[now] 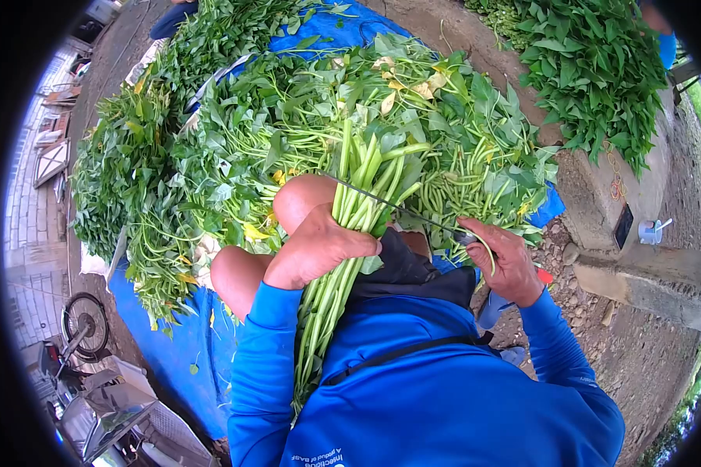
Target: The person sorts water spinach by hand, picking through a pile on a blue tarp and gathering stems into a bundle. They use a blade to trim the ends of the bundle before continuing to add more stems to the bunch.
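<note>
My left hand (319, 247) is wrapped round a thick bundle of green stems (358, 191). The cut ends point up and away from me, and the lower part lies along my left forearm. My right hand (502, 257) grips the handle of a thin knife (397, 205), whose blade lies across the stems just above my left hand. A single pale green stem (481, 243) also hangs at my right fingers. Beyond my knees a large heap of leafy greens (249, 140) covers a blue tarp (179, 350), with yellow leaves among them.
Another pile of leafy greens (584, 78) lies at the upper right. A phone (623, 226) and a cup (650, 231) sit on a concrete ledge (654, 284). Motorcycles (101, 405) stand at the lower left. Parts of other people show at the top edges.
</note>
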Available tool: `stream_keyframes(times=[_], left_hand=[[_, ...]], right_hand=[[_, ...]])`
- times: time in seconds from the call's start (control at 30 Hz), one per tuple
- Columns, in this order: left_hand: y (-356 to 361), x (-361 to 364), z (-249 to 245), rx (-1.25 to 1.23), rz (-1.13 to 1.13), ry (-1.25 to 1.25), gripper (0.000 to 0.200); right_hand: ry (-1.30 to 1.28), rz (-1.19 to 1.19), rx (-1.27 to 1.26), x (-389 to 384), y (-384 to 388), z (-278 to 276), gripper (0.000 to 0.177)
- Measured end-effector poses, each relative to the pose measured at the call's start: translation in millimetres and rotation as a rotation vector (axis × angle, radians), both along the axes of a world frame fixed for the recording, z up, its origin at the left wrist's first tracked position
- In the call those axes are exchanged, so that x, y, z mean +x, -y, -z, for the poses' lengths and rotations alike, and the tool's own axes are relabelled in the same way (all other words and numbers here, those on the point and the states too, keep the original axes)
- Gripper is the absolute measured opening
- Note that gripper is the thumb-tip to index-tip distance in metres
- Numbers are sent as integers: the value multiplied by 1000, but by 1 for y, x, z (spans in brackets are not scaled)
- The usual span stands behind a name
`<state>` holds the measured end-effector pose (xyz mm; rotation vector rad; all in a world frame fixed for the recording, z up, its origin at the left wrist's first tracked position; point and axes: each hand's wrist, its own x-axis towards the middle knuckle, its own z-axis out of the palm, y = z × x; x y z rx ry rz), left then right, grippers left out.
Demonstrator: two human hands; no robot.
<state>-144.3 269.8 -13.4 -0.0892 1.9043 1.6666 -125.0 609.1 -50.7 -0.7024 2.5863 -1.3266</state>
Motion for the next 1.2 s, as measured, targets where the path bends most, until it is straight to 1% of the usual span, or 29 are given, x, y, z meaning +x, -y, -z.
stream_keyframes(times=[0.07, 0.17, 0.2, 0.27, 0.3, 0.33, 0.37, 0.4, 0.47, 0.5, 0.57, 0.6, 0.63, 0.7, 0.77, 0.8, 0.87, 0.9, 0.97, 1.0, 1.03, 1.1, 1.13, 1.17, 1.2], left_hand=[[-1, 2, 1, 10, -18, 3, 42], [-8, 4, 4, 16, 28, -123, 39], [-12, 2, 6, -84, 38, -116, 38], [-12, 1, 3, 2, 0, -39, 40], [-7, -2, 1, 37, -30, -7, 40], [-4, -2, -1, -4, -12, 18, 41], [-3, 1, -8, 13, -58, 1, 41], [-6, 5, -22, 30, -109, -23, 42], [5, 7, -17, 126, -221, -141, 51], [20, 1, -29, 14, -111, 48, 62], [16, 2, -16, 23, -123, -49, 82], [13, 9, -13, -1, -154, -66, 84], [9, 12, -11, -24, -173, -92, 85], [5, 11, -8, -44, -175, -117, 87], [7, 9, -8, -43, -165, -99, 90], [10, 7, -11, -60, -136, -19, 81], [23, 10, 11, -83, -160, -75, 72], [26, 11, 13, -52, -202, -39, 70], [33, 14, 16, 10, -290, 30, 66], [31, 9, 12, 81, -338, 122, 75], [25, 7, 7, 114, -356, 129, 70], [4, 4, -3, 206, -370, 93, 60], [-3, 5, -7, 255, -391, 95, 56], [-5, 9, -14, 304, -469, 159, 54], [24, 8, -7, 284, -348, 226, 51]], right_hand=[[-100, 11, -25, 1, 0, 9, 43], [-72, 45, 24, 0, -5, 20, 44], [-63, 57, -10, -2, -1, 26, 44], [-56, 84, -81, -13, 13, 36, 44], [-119, 76, -77, -16, 11, 36, 44], [-170, 63, -77, -16, 11, 36, 43], [-221, 44, -82, -16, 11, 36, 43], [-208, 31, -9, -14, -2, 35, 42], [-81, 121, 148, -19, -37, 50, 41], [-4, 180, 232, -14, -42, 56, 41], [-62, 272, 56, -20, -37, 75, 38], [-72, 329, -29, -12, -34, 86, 38], [-81, 401, -14, -13, -34, 105, 38], [-117, 547, 14, -40, -32, 159, 39], [-146, 640, 177, -64, -41, 221, 43], [-44, 669, 264, -72, -46, 237, 48], [158, 702, 420, -89, -45, 258, 58], [103, 629, 328, -88, -33, 249, 64], [-13, 468, 139, -90, 18, 178, 76], [464, 230, -380, -89, 50, 139, 88], [788, -4, -805, -79, 79, 86, 94], [860, -289, -1246, -68, 148, 69, 99], [964, -341, -1285, -70, 174, 48, 90], [1077, -405, -1320, -73, 191, 25, 81], [1056, -396, -1262, -75, 202, 15, 72]])
